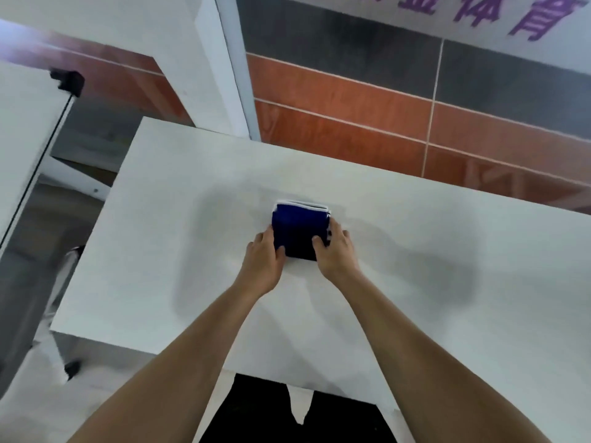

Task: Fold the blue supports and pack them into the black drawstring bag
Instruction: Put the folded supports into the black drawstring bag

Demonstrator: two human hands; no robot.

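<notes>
The blue supports (pixel 299 225) lie as a small folded stack with white edges at the far side, in the middle of the white table (pixel 179 238). My left hand (pixel 263 257) grips the stack's near left side, thumb on top. My right hand (pixel 334 249) grips its near right side, thumb on top too. The near end of the stack looks darker, almost black; I cannot tell whether that is the drawstring bag.
A second white table (pixel 22 123) with a black corner clamp (pixel 68 81) stands to the left, across a narrow gap. Beyond the table's far edge is an orange and grey tiled wall (pixel 383 100). My black trousers (pixel 287 414) show at the near edge.
</notes>
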